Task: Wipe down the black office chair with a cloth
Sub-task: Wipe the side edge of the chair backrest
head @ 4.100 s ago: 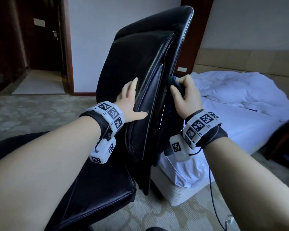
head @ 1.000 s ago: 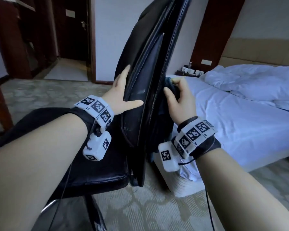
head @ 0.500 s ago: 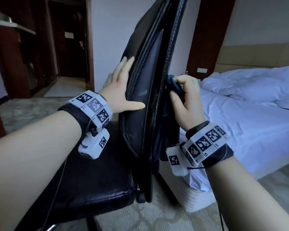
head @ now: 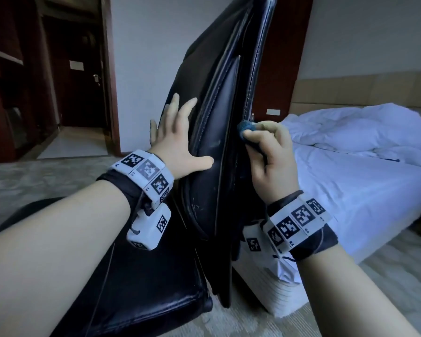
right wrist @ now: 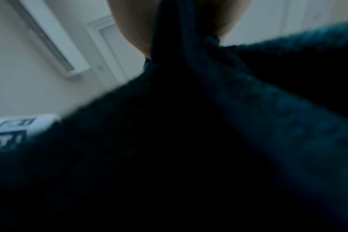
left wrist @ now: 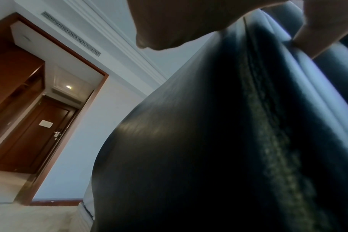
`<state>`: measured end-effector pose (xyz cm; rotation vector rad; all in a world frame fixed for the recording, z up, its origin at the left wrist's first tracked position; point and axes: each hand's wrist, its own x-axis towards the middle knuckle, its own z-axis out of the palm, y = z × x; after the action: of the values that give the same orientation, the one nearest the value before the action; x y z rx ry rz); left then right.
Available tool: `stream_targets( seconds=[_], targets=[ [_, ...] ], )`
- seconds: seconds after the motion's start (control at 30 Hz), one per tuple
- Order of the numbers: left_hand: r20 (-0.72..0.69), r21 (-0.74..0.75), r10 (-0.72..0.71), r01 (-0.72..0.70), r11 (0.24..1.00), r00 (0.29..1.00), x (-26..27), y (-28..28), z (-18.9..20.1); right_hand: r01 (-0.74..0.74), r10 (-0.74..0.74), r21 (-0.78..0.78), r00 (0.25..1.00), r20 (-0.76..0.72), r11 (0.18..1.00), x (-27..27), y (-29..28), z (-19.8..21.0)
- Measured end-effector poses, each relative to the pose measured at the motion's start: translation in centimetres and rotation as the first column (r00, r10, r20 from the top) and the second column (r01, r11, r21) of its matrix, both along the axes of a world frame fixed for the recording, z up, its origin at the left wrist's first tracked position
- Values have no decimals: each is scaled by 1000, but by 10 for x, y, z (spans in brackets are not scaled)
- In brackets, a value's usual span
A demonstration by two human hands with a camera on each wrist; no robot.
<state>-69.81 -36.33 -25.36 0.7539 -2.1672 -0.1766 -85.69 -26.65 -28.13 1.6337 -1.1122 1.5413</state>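
The black office chair's backrest (head: 219, 132) rises edge-on in the middle of the head view, its seat (head: 144, 295) spreading out below to the left. My left hand (head: 178, 139) lies flat against the padded front face, fingers straight and spread, thumb resting on the side cushion. My right hand (head: 267, 152) grips a dark blue cloth (head: 246, 126) and presses it to the backrest's rear edge. In the left wrist view the backrest (left wrist: 209, 141) fills the frame. The right wrist view is mostly dark cloth (right wrist: 258, 109) hanging from the hand.
A bed (head: 365, 171) with white bedding stands close behind the chair on the right, its beige headboard (head: 365, 91) against the wall. A dark wooden doorway (head: 83, 93) and hallway open at the left. Patterned carpet (head: 387, 271) covers the floor.
My right hand has slid the cloth upward along the rear edge of the backrest. My left hand has shifted higher on the front face, and the chair has turned a little.
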Motion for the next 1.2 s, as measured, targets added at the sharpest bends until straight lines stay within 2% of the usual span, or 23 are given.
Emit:
stream_targets(
  seconds=[0.2,0.27,0.37,0.47,0.5,0.63,0.73,0.8,0.9,0.97,1.13,1.2],
  targets=[
    [-38,-71,92,-94,993,995,-8,-1,-2,65,-32,206,987,-157,976,-11,7,-48],
    [-51,-66,103,-107,992,993,-12,-2,-4,59,-23,221,986,-162,973,-18,8,-47],
    [-51,-59,125,-128,990,991,-19,-4,-2,51,-55,106,998,33,993,-30,-10,-15],
    [-29,-66,134,-136,989,991,-25,-7,-1,-111,72,124,955,288,986,-31,-34,0],
    [-27,-46,125,-126,991,992,-27,-8,-1,-152,100,136,939,330,979,-30,-39,-3],
    [-25,132,19,-15,991,1000,-33,-13,-8,-213,163,110,924,346,971,-36,-41,-22],
    [-96,211,-113,131,969,989,-34,-14,-11,-207,157,128,934,322,970,-40,-37,-25],
    [-117,205,-146,168,964,982,-33,-17,-12,-173,140,120,961,239,978,-40,-32,-23],
    [-109,125,-151,164,978,983,-32,-21,-11,-34,32,31,998,62,999,-35,-28,-19],
    [-105,71,-137,145,987,985,-32,-21,-9,-11,10,45,999,33,999,-30,-27,-27],
    [-64,-45,-47,44,998,997,-36,-21,-8,-42,40,232,999,14,972,-35,-21,-77],
    [-56,-75,-30,26,997,998,-40,-22,-9,-30,43,295,998,-36,955,-41,-19,-83]
  ],
)
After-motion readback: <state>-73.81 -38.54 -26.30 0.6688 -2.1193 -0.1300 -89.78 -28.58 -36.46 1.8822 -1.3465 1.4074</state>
